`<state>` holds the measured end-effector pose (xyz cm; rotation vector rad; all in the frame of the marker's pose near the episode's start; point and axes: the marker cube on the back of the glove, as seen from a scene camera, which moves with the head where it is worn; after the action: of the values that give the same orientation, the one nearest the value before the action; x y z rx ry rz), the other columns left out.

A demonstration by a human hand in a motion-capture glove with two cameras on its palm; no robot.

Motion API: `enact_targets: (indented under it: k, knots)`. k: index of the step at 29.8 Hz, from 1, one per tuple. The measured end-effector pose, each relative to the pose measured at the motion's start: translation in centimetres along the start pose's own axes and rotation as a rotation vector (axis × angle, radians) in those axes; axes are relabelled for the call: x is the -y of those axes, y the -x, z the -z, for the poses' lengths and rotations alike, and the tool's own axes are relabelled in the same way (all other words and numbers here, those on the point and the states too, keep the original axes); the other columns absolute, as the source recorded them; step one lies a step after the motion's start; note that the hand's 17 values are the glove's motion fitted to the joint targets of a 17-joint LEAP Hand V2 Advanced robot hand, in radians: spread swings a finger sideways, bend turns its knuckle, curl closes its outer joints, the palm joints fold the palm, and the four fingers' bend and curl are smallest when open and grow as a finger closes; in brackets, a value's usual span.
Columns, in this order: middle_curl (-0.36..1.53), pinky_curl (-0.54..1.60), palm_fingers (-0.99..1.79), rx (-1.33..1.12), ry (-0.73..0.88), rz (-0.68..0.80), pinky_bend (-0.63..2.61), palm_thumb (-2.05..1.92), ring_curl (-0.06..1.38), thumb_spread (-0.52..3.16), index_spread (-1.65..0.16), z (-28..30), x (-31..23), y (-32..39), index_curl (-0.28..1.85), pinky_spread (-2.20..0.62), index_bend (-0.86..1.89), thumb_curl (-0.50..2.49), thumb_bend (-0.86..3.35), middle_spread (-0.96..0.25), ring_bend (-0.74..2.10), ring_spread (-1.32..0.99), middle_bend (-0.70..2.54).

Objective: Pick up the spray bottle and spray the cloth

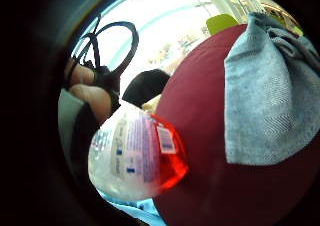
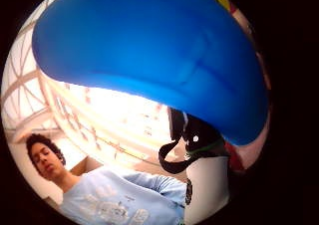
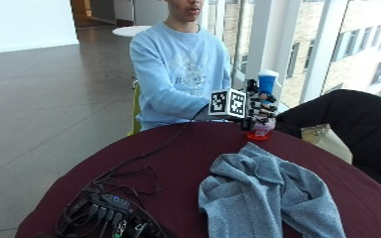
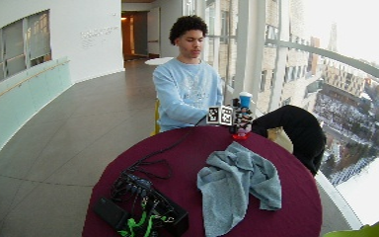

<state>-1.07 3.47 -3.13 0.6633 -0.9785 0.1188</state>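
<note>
- Clear glossy plastic spray bottle (image 1: 135, 156) w/ smooth blue cap (image 3: 268, 79), paper label.
- Grey woven cloth (image 3: 270, 196): matt, rough.
- Round surface (image 3: 177, 163): maroon matt fabric cover.

Spray bottle (image 3: 264, 106) body hidden behind gloved right hand (image 3: 262, 110) — nozzle direction unclear.
</note>
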Motion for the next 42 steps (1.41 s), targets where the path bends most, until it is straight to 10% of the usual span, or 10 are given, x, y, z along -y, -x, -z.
enact_targets:
  k: [22, 42]
  knots:
    - [0.44, 0.35, 0.82, -0.712, 0.154, -0.071, 0.29, 0.59, 0.36, 1.08, -0.29, 20.2, -13.3, -5.2, 0.24, 0.13, 0.12, 0.36, -0.02, -0.07, 0.42, -0.02, 0.35]
    - [0.43, 0.34, 0.87, -0.854, 0.167, -0.121, 0.21, 0.65, 0.35, 1.14, -0.29, 28.1, -20.6, -6.3, 0.25, 0.17, 0.11, 0.33, -0.01, -0.07, 0.41, -0.02, 0.32]
